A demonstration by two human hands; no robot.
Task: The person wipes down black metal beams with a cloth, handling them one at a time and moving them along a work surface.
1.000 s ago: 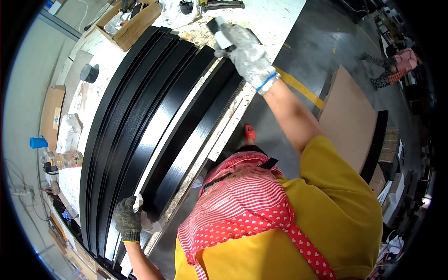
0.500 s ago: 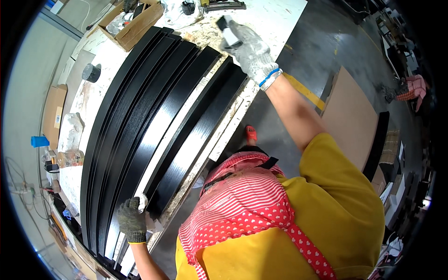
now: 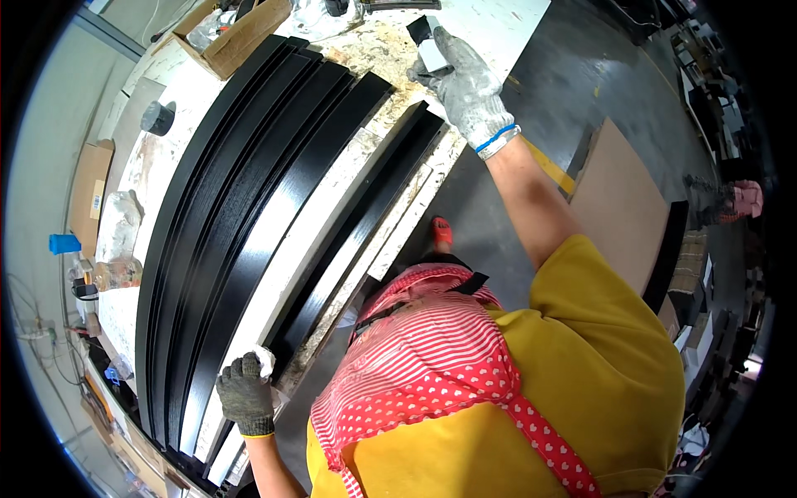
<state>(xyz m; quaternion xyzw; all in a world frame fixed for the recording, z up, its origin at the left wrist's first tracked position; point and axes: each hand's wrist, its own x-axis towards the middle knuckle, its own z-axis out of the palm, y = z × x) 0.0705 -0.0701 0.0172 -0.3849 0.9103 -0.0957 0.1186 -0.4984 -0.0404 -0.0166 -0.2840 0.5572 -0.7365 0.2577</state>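
Long boards (image 3: 249, 191) lie side by side on the workbench (image 3: 490, 25), a cardboard box (image 3: 237, 33) behind them.

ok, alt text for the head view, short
A person in a yellow shirt and red apron leans over long black boards on a paint-stained table, the gloved right hand gripping a small block, the gloved left hand holding a white cloth.

We count about six long black boards (image 3: 249, 191) lying side by side on one white workbench (image 3: 498, 21); the exact number is hard to tell. We see two gloved hands, the left hand (image 3: 246, 396) and the right hand (image 3: 469, 83). There is one open cardboard box (image 3: 241, 33), one grey cup (image 3: 158, 118), and one brown sheet (image 3: 618, 207) on the floor.
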